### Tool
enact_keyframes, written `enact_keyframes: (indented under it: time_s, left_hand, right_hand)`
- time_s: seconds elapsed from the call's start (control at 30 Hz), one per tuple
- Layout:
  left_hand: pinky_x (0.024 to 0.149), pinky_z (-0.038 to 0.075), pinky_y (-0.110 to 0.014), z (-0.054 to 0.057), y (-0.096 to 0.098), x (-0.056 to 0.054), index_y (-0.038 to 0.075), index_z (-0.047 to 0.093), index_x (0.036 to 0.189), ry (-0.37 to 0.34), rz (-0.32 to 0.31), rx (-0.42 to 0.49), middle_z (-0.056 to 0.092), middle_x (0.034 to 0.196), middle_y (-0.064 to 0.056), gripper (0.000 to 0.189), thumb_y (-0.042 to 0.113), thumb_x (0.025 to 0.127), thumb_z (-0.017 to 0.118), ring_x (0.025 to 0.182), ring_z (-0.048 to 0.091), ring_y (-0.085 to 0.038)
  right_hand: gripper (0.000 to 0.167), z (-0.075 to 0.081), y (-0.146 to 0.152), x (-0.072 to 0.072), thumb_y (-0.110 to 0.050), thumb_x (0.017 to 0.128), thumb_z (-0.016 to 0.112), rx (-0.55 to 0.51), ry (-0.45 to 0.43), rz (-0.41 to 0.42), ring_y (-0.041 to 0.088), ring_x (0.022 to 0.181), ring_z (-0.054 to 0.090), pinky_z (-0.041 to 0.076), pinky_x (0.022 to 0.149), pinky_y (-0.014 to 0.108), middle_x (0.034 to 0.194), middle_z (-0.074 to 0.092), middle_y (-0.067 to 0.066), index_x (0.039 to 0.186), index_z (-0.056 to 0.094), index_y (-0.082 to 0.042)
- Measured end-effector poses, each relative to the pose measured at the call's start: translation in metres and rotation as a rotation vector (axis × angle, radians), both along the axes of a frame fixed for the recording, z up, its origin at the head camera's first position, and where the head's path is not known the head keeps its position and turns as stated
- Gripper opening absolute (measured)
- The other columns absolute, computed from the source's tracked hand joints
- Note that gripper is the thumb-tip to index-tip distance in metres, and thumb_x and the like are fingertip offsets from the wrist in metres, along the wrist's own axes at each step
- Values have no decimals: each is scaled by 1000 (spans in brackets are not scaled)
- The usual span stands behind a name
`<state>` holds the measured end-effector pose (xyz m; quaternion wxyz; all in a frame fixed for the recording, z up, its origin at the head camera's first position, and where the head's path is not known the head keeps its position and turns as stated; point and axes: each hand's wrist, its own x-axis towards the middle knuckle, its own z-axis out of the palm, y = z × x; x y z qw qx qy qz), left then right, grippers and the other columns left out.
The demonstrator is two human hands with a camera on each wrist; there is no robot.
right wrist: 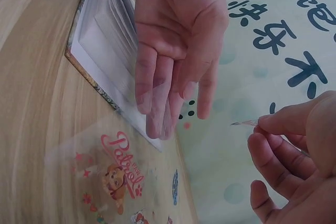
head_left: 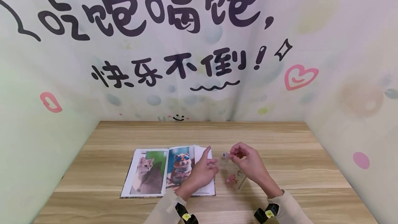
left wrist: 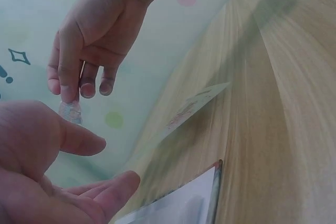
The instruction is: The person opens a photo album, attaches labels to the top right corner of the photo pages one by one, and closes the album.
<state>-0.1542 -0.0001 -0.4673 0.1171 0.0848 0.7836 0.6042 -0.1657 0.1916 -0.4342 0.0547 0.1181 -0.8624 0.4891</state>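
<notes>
An open photo album point(head_left: 205, 192) lies on the table with a cat photo point(head_left: 148, 175) on the left page and a hamster-in-sunglasses photo point(head_left: 181, 164) on the right. My left hand point(head_left: 200, 174) hovers over the right side of the album, fingers extended and slightly spread. My right hand point(head_left: 250, 163) pinches a small clear sticker point(right wrist: 245, 123) between thumb and forefinger. Below it is a transparent sticker sheet point(right wrist: 118, 174) with cartoon prints, tilted off the table in the left wrist view. Whether the left fingertips touch this sheet, I cannot tell.
The wood-grain table point(head_left: 280, 141) extends around the album, with pale printed cloth walls point(head_left: 199, 106) at the back and both sides. Black wrist straps point(head_left: 267, 213) sit over the sleeves. Several white pages point(right wrist: 113, 30) of the album stand fanned up.
</notes>
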Motion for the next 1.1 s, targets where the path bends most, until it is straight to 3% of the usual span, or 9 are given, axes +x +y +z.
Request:
enact_keyframes:
  time_s: [0.27, 0.5, 0.73, 0.9, 1.1]
  left_hand:
    - [103, 46, -50, -3, 3, 1, 4, 12, 158, -4, -60, 12, 56, 137, -28, 81, 6, 93, 60, 124, 57, -38]
    - [109, 39, -53, -8, 2, 0, 5, 12, 158, 2, -104, -7, 46, 146, -28, 80, 9, 94, 59, 135, 46, -40]
    - [108, 40, -54, -2, 2, 0, 3, 29, 151, 54, -29, 21, 48, 141, -29, 68, 10, 92, 62, 134, 47, -41]
    - [109, 40, -52, 5, -3, -2, 2, 37, 145, 100, 28, 87, 52, 135, -28, 61, 6, 90, 62, 129, 51, -41]
    - [107, 43, -50, 14, -20, -3, 3, 43, 141, 129, 80, 98, 55, 132, -25, 51, 8, 94, 62, 126, 54, -39]
  right_hand:
    - [14, 0, -2, 1, 8, 86, 68, -133, -51, 39, 17, 65, 66, 52, 56, 27, 81, 67, 11, 93, 63, -3]
    - [13, -3, -3, 1, 0, 86, 73, -123, -83, 13, 29, 73, 72, 53, 59, 25, 83, 69, 9, 91, 63, -6]
    - [15, -5, -4, 0, -1, 84, 76, -144, -82, 39, 31, 80, 73, 58, 66, 32, 87, 72, 11, 91, 62, -5]
    - [15, -6, -6, 0, -2, 84, 76, -124, -86, 50, 30, 81, 73, 55, 65, 25, 88, 72, 9, 93, 64, -5]
    - [16, -7, -9, 0, -1, 85, 75, -116, -87, 71, 31, 81, 72, 55, 66, 24, 87, 74, 9, 97, 66, -4]
